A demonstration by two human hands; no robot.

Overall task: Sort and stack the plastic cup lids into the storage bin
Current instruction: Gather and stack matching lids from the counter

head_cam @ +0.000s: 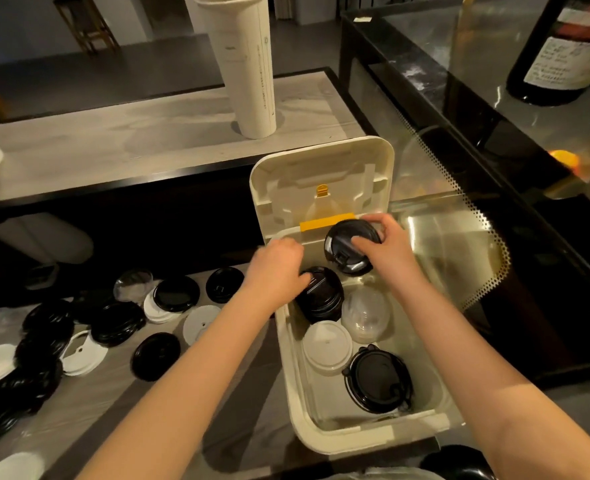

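A cream storage bin [324,439] stands on the counter with its hinged cover [321,181] raised. Over the bin's far end my right hand [381,247] grips a stack of black lids [347,242], tilted on edge. At the far left of the bin my left hand [276,268] holds a second black lid stack [321,297]. Inside the bin lie a white lid stack [326,346], clear dome lids [366,315] and a black lid stack [378,381]. Loose black and white lids [113,323] are scattered on the counter to the left.
A tall sleeve of white paper cups [245,64] stands on the raised grey shelf [113,143] behind. A glass display case [459,220] rises to the right, with a dark bottle [563,53] on top. Wooden chairs [85,26] stand far back left.
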